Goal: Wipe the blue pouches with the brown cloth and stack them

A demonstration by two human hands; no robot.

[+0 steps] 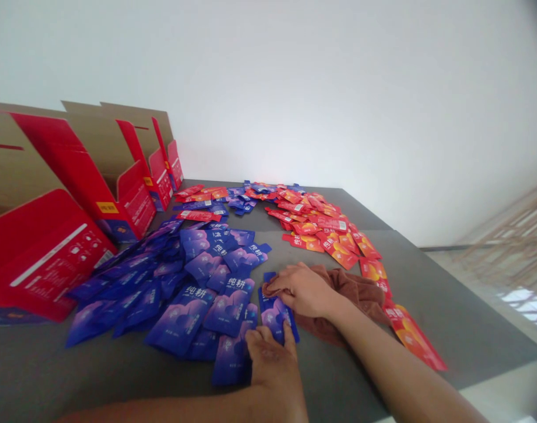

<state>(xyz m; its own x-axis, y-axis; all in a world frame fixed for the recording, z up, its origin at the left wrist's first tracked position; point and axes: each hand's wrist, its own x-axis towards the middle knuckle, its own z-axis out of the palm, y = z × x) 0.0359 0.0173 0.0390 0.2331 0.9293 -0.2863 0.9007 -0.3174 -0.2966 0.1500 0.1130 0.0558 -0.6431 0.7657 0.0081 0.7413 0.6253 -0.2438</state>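
Note:
A blue-purple sachet (272, 314) lies flat on the grey table between my hands. My left hand (271, 355) rests at its lower end with fingers apart, the fingertips touching it. On its upper part, my right hand (304, 288) presses a bunched edge of a brown cloth (361, 294), and the rest of the cloth spreads out to the right under my forearm. A large heap of blue-purple sachets (180, 317) lies just left of my hands.
Open red cardboard boxes (52, 252) line the table's left side. Red-orange sachets (339, 247) curve along the back and right, with one (413, 338) near the right edge. Mixed sachets (242, 197) lie at the back by a white wall (295, 88).

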